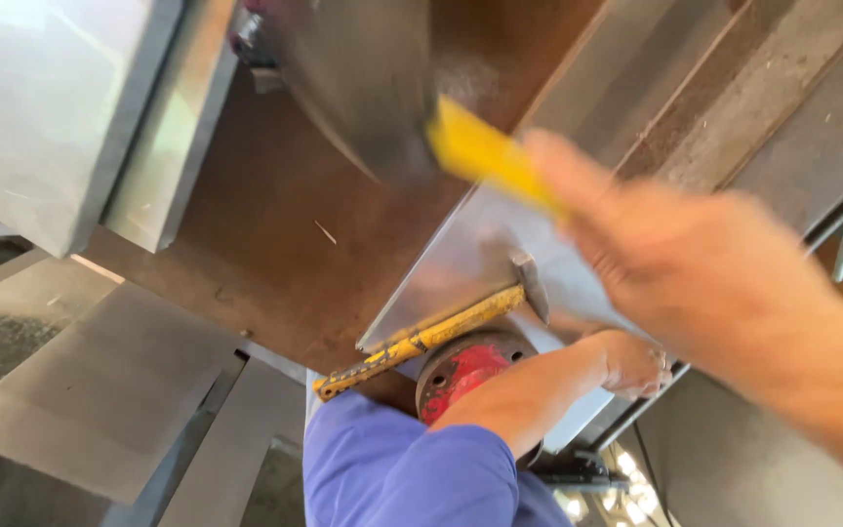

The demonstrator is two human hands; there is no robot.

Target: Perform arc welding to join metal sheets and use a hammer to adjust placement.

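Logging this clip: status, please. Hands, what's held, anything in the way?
Right hand gripping blurred yellow strip, over steel plate. Left hand at plate's lower edge, grip unclear. Yellow-handled hammer lying on plate, red disc beneath.

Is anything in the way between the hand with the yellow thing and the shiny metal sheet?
Nothing visible. The right hand holds the blurred yellow tool just above the metal sheet, with open space between. The left hand rests at the sheet's lower edge, off to the side.

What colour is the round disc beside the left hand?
Red disc with a dark metal rim, seen in the head view by the left hand.
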